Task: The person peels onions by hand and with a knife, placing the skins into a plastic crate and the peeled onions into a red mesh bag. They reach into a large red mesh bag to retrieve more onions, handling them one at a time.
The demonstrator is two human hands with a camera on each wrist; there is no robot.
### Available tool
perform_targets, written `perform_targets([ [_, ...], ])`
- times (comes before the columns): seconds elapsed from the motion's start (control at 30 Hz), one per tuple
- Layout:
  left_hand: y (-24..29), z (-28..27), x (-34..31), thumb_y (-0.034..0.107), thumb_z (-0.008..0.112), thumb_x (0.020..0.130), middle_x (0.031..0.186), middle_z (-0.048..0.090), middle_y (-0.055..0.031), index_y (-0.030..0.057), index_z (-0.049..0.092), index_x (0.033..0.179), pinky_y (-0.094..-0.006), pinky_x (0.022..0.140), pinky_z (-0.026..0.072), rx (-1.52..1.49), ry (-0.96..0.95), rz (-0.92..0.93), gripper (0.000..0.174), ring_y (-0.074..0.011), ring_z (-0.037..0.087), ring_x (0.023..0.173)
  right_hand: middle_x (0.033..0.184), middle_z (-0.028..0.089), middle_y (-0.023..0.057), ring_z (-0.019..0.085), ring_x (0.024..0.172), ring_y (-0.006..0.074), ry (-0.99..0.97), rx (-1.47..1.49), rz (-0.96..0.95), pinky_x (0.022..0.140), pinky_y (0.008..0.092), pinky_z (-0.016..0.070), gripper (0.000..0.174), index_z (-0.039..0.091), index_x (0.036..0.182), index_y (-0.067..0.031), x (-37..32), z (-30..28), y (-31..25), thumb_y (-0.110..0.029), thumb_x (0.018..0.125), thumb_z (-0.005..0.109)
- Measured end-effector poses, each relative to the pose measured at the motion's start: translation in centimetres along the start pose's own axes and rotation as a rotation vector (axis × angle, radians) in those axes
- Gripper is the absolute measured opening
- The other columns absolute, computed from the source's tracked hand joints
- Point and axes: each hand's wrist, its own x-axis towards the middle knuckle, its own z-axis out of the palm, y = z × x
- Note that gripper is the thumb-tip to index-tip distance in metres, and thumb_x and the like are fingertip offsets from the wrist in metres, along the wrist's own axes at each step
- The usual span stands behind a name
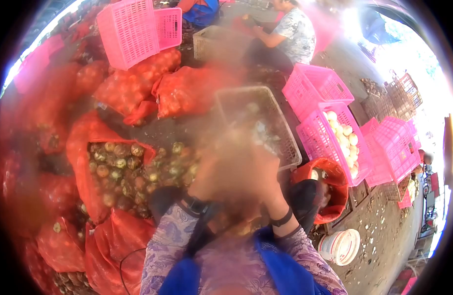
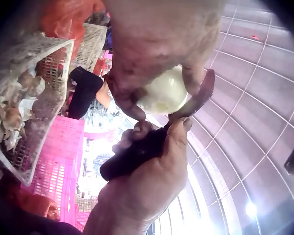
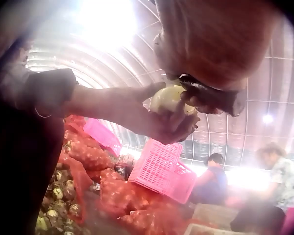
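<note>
- Onion (image 2: 164, 93), pale and apparently bare of skin over the part that shows, is held up in front of the person's body.
- Left hand (image 2: 159, 44) has fingers and thumb curled round it in a firm-looking grip.
- Right hand (image 2: 154, 181) is closed round the black handle of a knife (image 2: 142, 152), the blade just beside the onion.
- Step in hand: most likely peeling or trimming this one, and probably well along, given how much pale surface shows.
- Next move: it seems to call for taking off any last skin or root end, the onion turned in its grip and the blade angled away from the fingertips; after that, a place among the peeled onions (image 1: 345, 140) in the pink crate (image 1: 317, 147) on the right would make sense.
- Unpeeled onions (image 1: 118, 167) lie at the mouth of a red sack (image 1: 84, 147) on the left; a pale crate (image 1: 285, 127) with scraps in it stands ahead.
- Head view is hazy over the hands, so whether blade and onion touch is hard to say.
- Writing: the white bucket (image 1: 337, 247) carries reddish marks, too small to read; no brand or label is legible elsewhere.
</note>
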Motion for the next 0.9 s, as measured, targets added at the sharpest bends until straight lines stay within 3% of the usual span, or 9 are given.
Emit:
perform_targets([
  [0.1, 0.4, 0.8, -0.3, 0.017, 0.072, 0.095, 0.128, 0.066, -0.0078, 0.0024, 0.051, 0.145, -0.0373, 0.092, 0.0581, -0.005, 0.000, -0.015, 0.056, -0.0203, 0.066, 0.113, 0.086, 0.068, 0.0176, 0.068, 0.066, 0.0351, 0.010, 0.181, -0.032, 0.055, 0.0450, 0.0527, 0.054, 0.061, 0.121, -0.0021, -0.4, 6.2, 3.2, -0.018, 0.071, 0.074],
  [0.2, 0.6, 1.6, -0.4, 0.013, 0.068, 0.095, 0.133, 0.063, -0.0097, 0.0027, 0.047, 0.148, -0.0390, 0.092, 0.0589, -0.035, -0.004, -0.024, 0.058, -0.0230, 0.066, 0.115, 0.087, 0.069, 0.0171, 0.069, 0.071, 0.0357, -0.033, -0.023, 0.044, 0.057, 0.0458, 0.0538, 0.055, 0.060, 0.121, -0.0040, 0.0, -0.5, -0.2, -0.019, 0.070, 0.075],
  [0.3, 1.2, 2.7, -0.8, 0.011, 0.067, 0.094, 0.135, 0.061, -0.0109, 0.0030, 0.043, 0.150, -0.0404, 0.093, 0.0595, -0.043, 0.012, -0.045, 0.062, -0.0242, 0.065, 0.116, 0.086, 0.069, 0.0157, 0.070, 0.075, 0.0358, 0.019, 0.161, 0.121, 0.059, 0.0477, 0.0542, 0.056, 0.059, 0.122, -0.0059, -0.8, 6.3, 2.9, -0.020, 0.070, 0.076],
  [0.43, 1.0, 3.2, -0.5, 0.010, 0.067, 0.090, 0.134, 0.062, -0.0122, 0.0025, 0.039, 0.153, -0.0412, 0.091, 0.0607, -0.086, -0.034, -0.027, 0.069, -0.0247, 0.065, 0.117, 0.087, 0.069, 0.0137, 0.069, 0.072, 0.0343, 0.139, 0.178, 0.144, 0.060, 0.0472, 0.0528, 0.051, 0.063, 0.117, -0.0067, -1.5, 9.0, 3.9, -0.021, 0.070, 0.077],
  [0.5, -0.1, 1.2, 0.0, 0.011, 0.068, 0.089, 0.134, 0.062, -0.0126, 0.0018, 0.040, 0.152, -0.0407, 0.092, 0.0602, 0.018, -0.014, 0.003, 0.070, -0.0245, 0.065, 0.117, 0.084, 0.069, 0.0122, 0.067, 0.067, 0.0316, 0.190, 0.139, -0.027, 0.060, 0.0449, 0.0511, 0.040, 0.068, 0.107, -0.0071, -1.3, 9.0, 4.1, -0.022, 0.071, 0.078],
  [0.63, -3.2, -4.8, 1.3, 0.014, 0.072, 0.086, 0.131, 0.063, -0.0143, -0.0008, 0.043, 0.149, -0.0388, 0.093, 0.0586, 0.426, 0.065, 0.125, 0.071, -0.0238, 0.065, 0.116, 0.080, 0.068, 0.0116, 0.065, 0.066, 0.0306, 0.180, 0.285, 0.079, 0.059, 0.0430, 0.0500, 0.032, 0.070, 0.100, -0.0062, -1.2, 7.1, 3.2, -0.021, 0.072, 0.076],
  [0.73, -1.1, -2.3, 0.3, 0.013, 0.074, 0.081, 0.130, 0.064, -0.0138, -0.0016, 0.043, 0.148, -0.0374, 0.096, 0.0570, 0.494, 0.108, 0.105, 0.075, -0.0233, 0.065, 0.116, 0.079, 0.069, 0.0115, 0.067, 0.070, 0.0304, 0.149, 0.179, -0.006, 0.061, 0.0441, 0.0513, 0.031, 0.069, 0.103, -0.0076, -1.1, 6.1, 3.2, -0.020, 0.075, 0.074],
  [0.83, -0.5, -0.1, -0.5, 0.010, 0.075, 0.075, 0.130, 0.065, -0.0125, -0.0022, 0.047, 0.146, -0.0354, 0.097, 0.0565, 0.384, 0.069, 0.126, 0.077, -0.0225, 0.066, 0.114, 0.084, 0.071, 0.0096, 0.069, 0.074, 0.0306, 0.088, 0.182, 0.220, 0.065, 0.0436, 0.0539, 0.035, 0.070, 0.111, -0.0108, -0.5, 4.2, 2.9, -0.022, 0.078, 0.073],
  [0.9, 0.5, 1.3, -1.2, 0.009, 0.075, 0.073, 0.130, 0.065, -0.0122, -0.0025, 0.049, 0.144, -0.0350, 0.097, 0.0562, 0.278, -0.025, 0.086, 0.076, -0.0223, 0.067, 0.113, 0.090, 0.073, 0.0087, 0.070, 0.077, 0.0305, 0.380, 0.342, -0.187, 0.069, 0.0430, 0.0558, 0.041, 0.068, 0.121, -0.0129, 0.0, 2.6, 3.9, -0.024, 0.082, 0.072],
])
